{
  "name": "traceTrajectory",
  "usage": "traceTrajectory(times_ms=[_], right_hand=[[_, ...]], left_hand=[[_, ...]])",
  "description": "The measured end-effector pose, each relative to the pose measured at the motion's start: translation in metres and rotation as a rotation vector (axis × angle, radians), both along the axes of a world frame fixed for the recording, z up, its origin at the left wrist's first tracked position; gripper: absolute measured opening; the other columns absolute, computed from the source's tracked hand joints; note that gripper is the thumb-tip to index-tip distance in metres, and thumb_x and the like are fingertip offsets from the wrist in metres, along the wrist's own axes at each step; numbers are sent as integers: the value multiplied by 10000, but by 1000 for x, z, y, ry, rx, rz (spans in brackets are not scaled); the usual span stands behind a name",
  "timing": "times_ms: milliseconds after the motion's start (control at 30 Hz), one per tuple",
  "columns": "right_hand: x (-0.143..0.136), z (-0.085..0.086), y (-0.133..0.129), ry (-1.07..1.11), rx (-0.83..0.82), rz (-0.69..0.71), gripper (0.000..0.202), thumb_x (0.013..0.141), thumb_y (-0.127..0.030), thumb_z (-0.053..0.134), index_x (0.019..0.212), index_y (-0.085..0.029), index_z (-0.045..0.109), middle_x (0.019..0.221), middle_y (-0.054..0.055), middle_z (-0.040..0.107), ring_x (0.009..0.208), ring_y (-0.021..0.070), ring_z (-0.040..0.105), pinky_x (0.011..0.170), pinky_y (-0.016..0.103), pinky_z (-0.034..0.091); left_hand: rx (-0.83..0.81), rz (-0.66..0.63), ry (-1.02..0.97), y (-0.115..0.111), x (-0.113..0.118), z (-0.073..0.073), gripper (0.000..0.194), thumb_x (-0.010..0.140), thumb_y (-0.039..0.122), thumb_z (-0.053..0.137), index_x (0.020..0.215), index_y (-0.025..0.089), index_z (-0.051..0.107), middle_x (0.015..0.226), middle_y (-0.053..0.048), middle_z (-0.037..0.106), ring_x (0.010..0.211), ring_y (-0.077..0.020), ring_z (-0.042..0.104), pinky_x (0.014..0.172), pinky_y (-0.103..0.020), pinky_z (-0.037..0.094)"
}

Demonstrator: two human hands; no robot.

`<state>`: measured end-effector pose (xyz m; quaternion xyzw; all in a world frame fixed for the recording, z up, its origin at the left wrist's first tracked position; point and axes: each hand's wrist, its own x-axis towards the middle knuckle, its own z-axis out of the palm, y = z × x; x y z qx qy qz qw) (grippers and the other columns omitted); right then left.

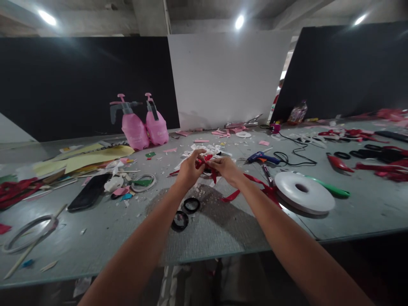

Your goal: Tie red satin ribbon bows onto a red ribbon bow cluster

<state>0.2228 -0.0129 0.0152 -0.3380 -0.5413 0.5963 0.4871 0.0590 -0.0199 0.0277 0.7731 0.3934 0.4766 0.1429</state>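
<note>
Both my hands meet over the middle of the table, their fingers pinched on a red ribbon (207, 160). My left hand (190, 169) is closed on it from the left, and my right hand (228, 169) from the right. A tail of the ribbon hangs below the fingers. The exact folds between the fingertips are too small to make out. Behind the hands lies a heap of white scraps (208, 149). Scissors with black handle loops (191, 205) lie just in front of my left hand, their blades hidden beneath it.
A white ribbon roll (306, 193) lies to the right, with a blue glue gun (263, 158) and its black cord behind. Two pink spray bottles (134, 129) stand at back left. A black phone (90, 192), yellow paper (98, 157) and grey rings (30, 233) lie on the left.
</note>
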Motion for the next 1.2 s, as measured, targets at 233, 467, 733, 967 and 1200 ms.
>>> traceTrajectory(times_ms=[233,467,733,967,1200], right_hand=[[20,3,-2,11,-174,258,261,642,-326,816,751,-119,702,609,-7,614,526,70,531,573,235,548],[-2,4,-21,253,-266,450,241,687,-286,797,796,-149,632,631,-56,505,512,38,439,571,203,537],[-6,-5,-6,368,-171,125,214,711,-321,772,745,-149,649,611,-25,594,512,69,523,578,218,547],[-6,-5,-3,298,-125,85,240,689,-342,780,803,-154,685,676,-3,652,539,89,572,542,223,545],[-10,-5,0,350,-169,-111,229,631,-261,794,815,-165,698,703,-3,658,550,88,571,496,203,521]], left_hand=[[-441,-338,-324,6,-6,4,493,657,247,753,1104,202,549,791,8,623,641,-105,571,636,-227,438],[-708,-533,-628,8,-8,3,493,601,295,816,1021,187,582,808,0,599,657,-99,570,670,-252,465],[100,29,-229,10,-16,16,102,765,163,558,778,197,654,937,-57,623,970,-208,554,922,-360,395],[105,59,3,4,-8,9,92,769,295,677,828,227,696,936,-69,649,977,-236,560,936,-375,376],[-10,121,-264,17,-7,-2,132,840,309,580,788,193,616,756,-18,629,708,-145,563,691,-255,404]])
